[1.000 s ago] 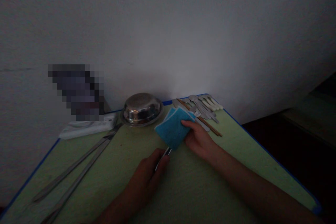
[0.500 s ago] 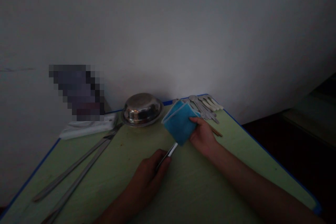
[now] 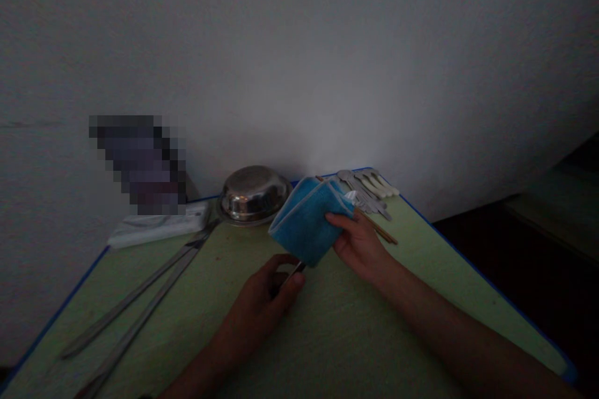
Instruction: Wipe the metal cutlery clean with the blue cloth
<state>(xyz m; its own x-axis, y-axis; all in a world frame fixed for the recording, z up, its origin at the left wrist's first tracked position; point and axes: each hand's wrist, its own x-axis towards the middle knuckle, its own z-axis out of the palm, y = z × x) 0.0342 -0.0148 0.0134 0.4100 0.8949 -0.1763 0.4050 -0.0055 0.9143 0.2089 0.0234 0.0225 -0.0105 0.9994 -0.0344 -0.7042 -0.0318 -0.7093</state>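
My left hand (image 3: 259, 302) is closed around the near end of a slim metal utensil (image 3: 295, 269), held low over the table. The utensil's far end disappears into a folded blue cloth (image 3: 306, 227), so its kind cannot be made out. With thumb on top and fingers beneath, my right hand (image 3: 361, 248) grips the right side of this cloth. The cloth has a pale edge and hangs in the air in front of the cutlery. Just behind my right hand lie wooden chopsticks (image 3: 382, 232), partly covered from view.
An upturned metal bowl (image 3: 255, 193) sits by the wall. Long metal tongs (image 3: 145, 299) lie along the left of the green table (image 3: 430, 330). Spoons and other cutlery (image 3: 365, 196) rest at the back right. A pixelated object (image 3: 140, 165) stands behind a white box (image 3: 161, 230).
The cloth has slid down and left along the utensil toward my left hand, covering more of the metal. My right hand has moved slightly left with it.
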